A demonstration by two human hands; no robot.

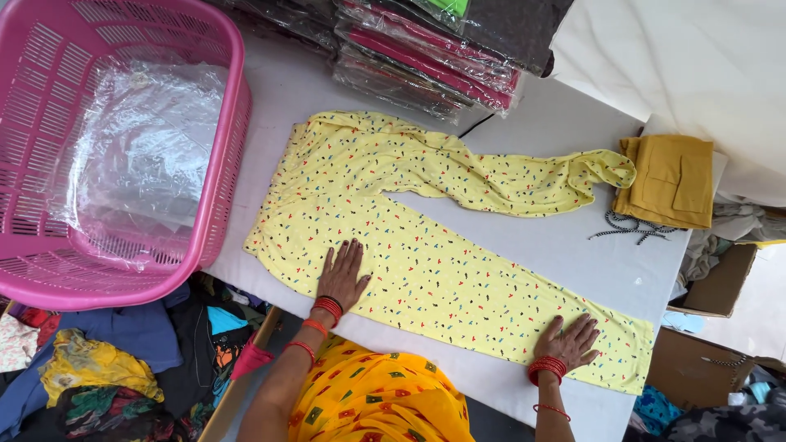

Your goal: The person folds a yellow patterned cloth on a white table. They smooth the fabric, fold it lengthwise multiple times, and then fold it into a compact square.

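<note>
Yellow printed trousers lie flat on the white table, waist end toward the pink basket, legs running right. Fabric is pale yellow with a small scattered print of red, blue and dark flecks. Near leg is smoothed out straight, angling down toward the table's near right edge; its hem sits close to that edge. Far leg is not flat: it's twisted and bunched along its length, and its end curls up just beside the folded mustard garment.

Left hand is flat, palm down, fingers spread, pressing the cloth near the hip area at the near edge. Right hand is also flat and open, palm down on the near leg close to the hem. Hands are well apart, neither is gripping anything, both just resting on the fabric. Red bangles on both wrists.

The basket holds crumpled clear plastic bags. Stack of bagged garments at the far edge of the table. A black-and-white cord lies by the mustard garment, probably a drawstring, too small to be sure. Heap of mixed clothes on the floor to the left, cardboard boxes to the right.
</note>
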